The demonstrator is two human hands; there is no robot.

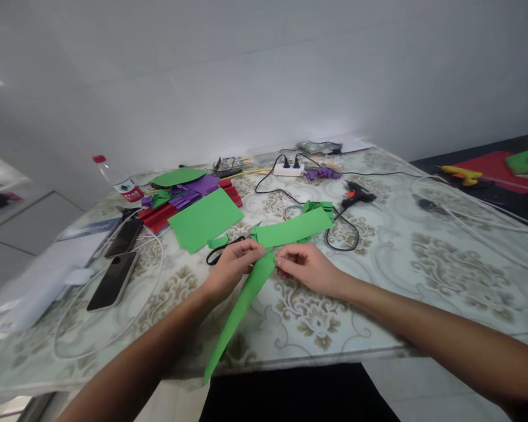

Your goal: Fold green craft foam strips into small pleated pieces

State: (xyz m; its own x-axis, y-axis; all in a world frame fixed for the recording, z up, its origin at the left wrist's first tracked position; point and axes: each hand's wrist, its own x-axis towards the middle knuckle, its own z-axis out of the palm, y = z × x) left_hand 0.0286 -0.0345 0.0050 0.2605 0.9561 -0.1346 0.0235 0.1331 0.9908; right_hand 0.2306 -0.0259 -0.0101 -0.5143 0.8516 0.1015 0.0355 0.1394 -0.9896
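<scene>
My left hand (234,264) and my right hand (305,266) meet over the middle of the table, both pinching a long green paper strip (242,305). The strip bends at the pinch: one part runs down toward me past the table edge, another part (293,228) lies flat toward the far right. A small green offcut (217,241) and black scissors (222,249) lie just beyond my left hand, partly hidden by it.
A green sheet (206,220), red and purple paper pieces (189,196) and a water bottle (117,179) sit at the back left. Two phones (114,280) lie at left. A glue gun (356,192), power strip (289,170) and cables cross the patterned table (422,264).
</scene>
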